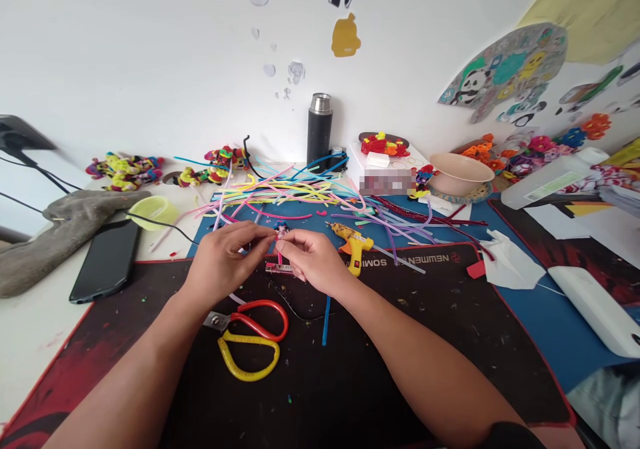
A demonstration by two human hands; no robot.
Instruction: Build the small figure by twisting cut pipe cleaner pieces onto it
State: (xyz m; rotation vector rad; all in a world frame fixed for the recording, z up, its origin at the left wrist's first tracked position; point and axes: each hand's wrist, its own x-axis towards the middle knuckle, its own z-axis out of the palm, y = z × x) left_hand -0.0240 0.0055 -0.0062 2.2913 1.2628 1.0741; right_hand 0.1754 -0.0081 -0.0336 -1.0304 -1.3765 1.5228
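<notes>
Over the black mat, my left hand (225,259) and my right hand (316,259) meet at their fingertips around a small pipe-cleaner figure (282,227) in blue and pink. Both hands pinch at it, and my fingers hide much of its shape. Just below lies a small clear-and-red strip (279,268), partly covered by my right hand. Scissors (254,339) with one red and one yellow handle rest nearer to me, close to my left wrist. A blue pipe cleaner (326,322) lies by my right wrist. Beyond that hand is a yellow glue gun (354,243).
Many coloured pipe cleaners (280,192) spread behind my hands, with a black thermos (320,132) at the wall. A phone (107,259) lies left, by a yellow-green cup (153,213). At right are a beige bowl (461,172), a crumpled tissue (513,262) and a white device (597,309).
</notes>
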